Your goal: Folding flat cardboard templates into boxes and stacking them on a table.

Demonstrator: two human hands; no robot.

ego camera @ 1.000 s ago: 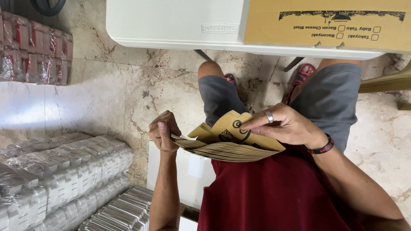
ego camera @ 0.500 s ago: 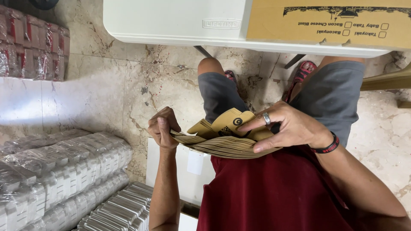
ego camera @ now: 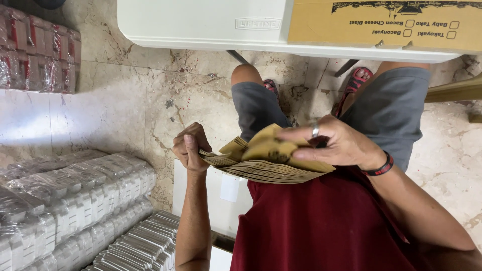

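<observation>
Left hand: the left hand point(ego camera: 190, 146) is closed in a fist on one end of a stack of flat brown paper bags point(ego camera: 266, 163), gripping it.
Right hand: the right hand point(ego camera: 334, 143), with a ring and a dark wristband, rests on the stack's other end, fingers curled over the top bag and lifting it.
Stack: held level above the lap, against the red shirt point(ego camera: 321, 226).
Surroundings: white folding table point(ego camera: 201, 22) ahead, carrying a cardboard box point(ego camera: 381, 20); plastic-wrapped packs point(ego camera: 70, 200) on the marble floor point(ego camera: 125, 100) beside the left arm.
</observation>
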